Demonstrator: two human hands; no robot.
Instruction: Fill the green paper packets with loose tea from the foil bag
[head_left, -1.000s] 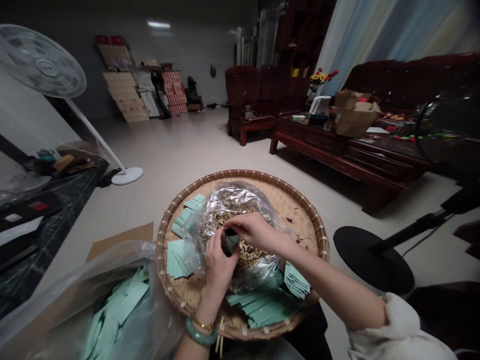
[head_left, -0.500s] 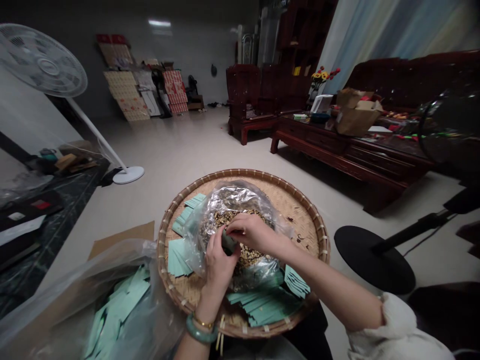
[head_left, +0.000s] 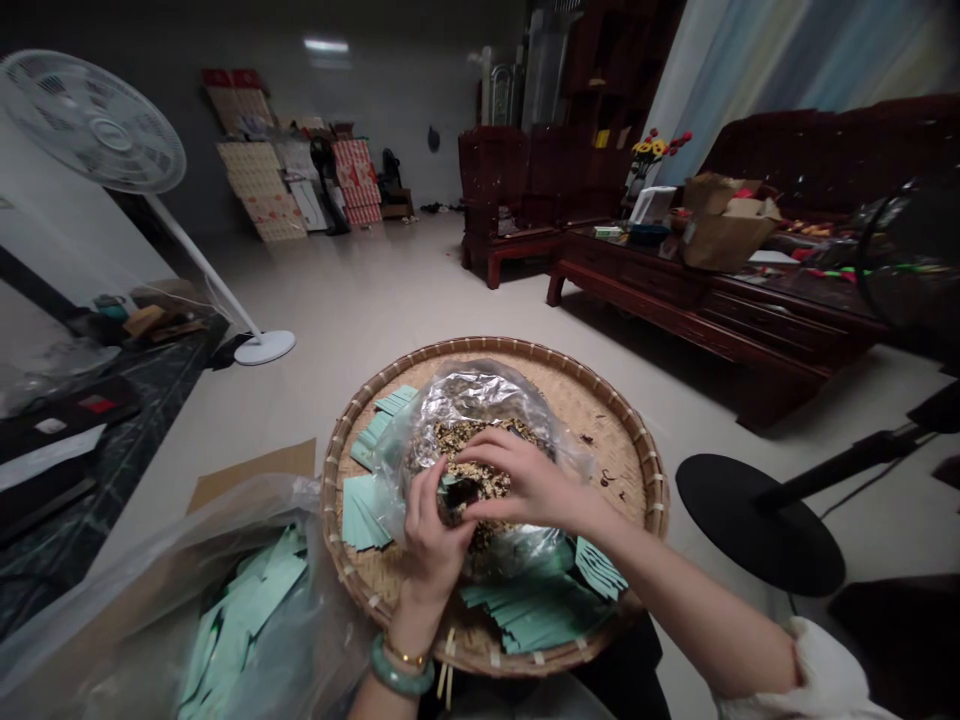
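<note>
1. Head view: near the middle of the frame, the left hand (head_left: 436,535) has its fingers and thumb closed around a small dark pouch (head_left: 451,512), whose mouth gapes.
2. The right hand (head_left: 529,482) reaches in from the lower right, its thumb and fingers parted in a loose curve at that mouth; whether its tips touch the pouch I cannot tell.
3. Below both hands lies an open clear bag (head_left: 480,385) of mixed dark and pale bits (head_left: 444,436).
4. The bag sits in a round woven tray (head_left: 607,430), lower centre, with a few dark scraps (head_left: 606,480) loose on its right side.
5. Flat green packets (head_left: 364,512) lie in stacks along the tray's left, more are fanned at its bottom edge, and another group lies at its lower right.
6. In the lower left of the frame, a large plastic bag (head_left: 97,620) holds further green packets, beside a piece of cardboard (head_left: 259,468).
7. A green bangle (head_left: 401,678) circles the left wrist.
8. A white fan (head_left: 109,130) stands upper left; upper right, a dark wooden tabletop (head_left: 634,256) carries a brown box (head_left: 724,235).
</note>
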